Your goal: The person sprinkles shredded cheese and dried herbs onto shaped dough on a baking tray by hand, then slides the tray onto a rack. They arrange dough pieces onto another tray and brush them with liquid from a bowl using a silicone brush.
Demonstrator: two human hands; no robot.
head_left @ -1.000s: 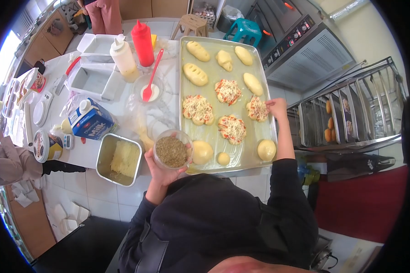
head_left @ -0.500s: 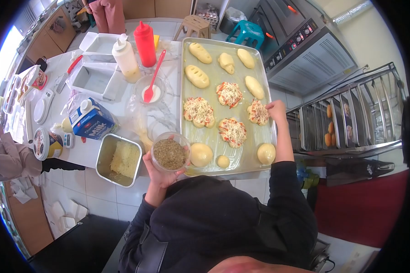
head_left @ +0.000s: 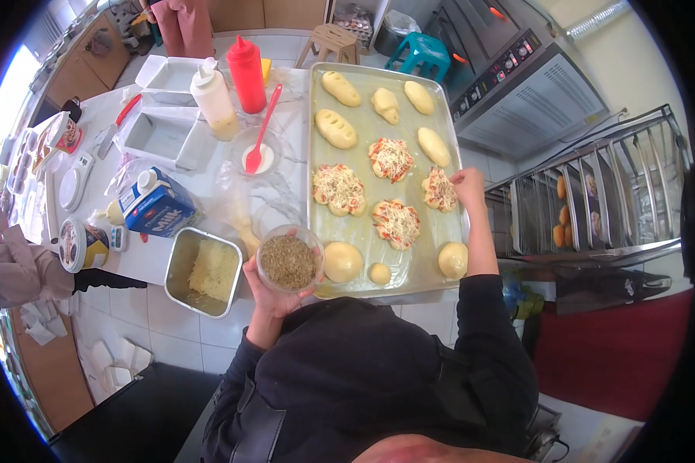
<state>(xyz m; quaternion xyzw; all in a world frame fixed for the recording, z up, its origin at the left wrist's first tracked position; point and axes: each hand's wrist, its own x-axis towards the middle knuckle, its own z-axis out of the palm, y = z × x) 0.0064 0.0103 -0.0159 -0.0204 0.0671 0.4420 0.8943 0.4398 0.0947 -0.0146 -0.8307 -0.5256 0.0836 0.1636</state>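
My left hand (head_left: pixel 269 297) is wrapped round a clear round tub of dried herbs (head_left: pixel 287 261), near the tray's lower left corner. My right hand (head_left: pixel 468 185) has its fingertips pinched together over the edge of the rightmost topped dough bun (head_left: pixel 440 190); anything between them is too small to make out. Other topped buns (head_left: pixel 396 224) with shredded cheese and red bits sit on the greased metal baking tray (head_left: pixel 363 287). Plain dough pieces lie around them, among them a smooth round bun (head_left: pixel 342 262) beside the tub and a slashed oval loaf (head_left: pixel 336 129).
Left of the tray stand a metal pan of shredded cheese (head_left: pixel 212 270), a milk carton (head_left: pixel 158 204), a bowl with a red spatula (head_left: pixel 256 154), and squeeze bottles (head_left: pixel 246 76). An oven (head_left: pixel 510 85) and tray rack (head_left: pixel 587 193) are at right. Another person's sleeve (head_left: pixel 23 266) shows at left.
The view has shifted very slightly. Both hands keep nearly the same positions, the left with the herb tub and the right pinched at the same bun.
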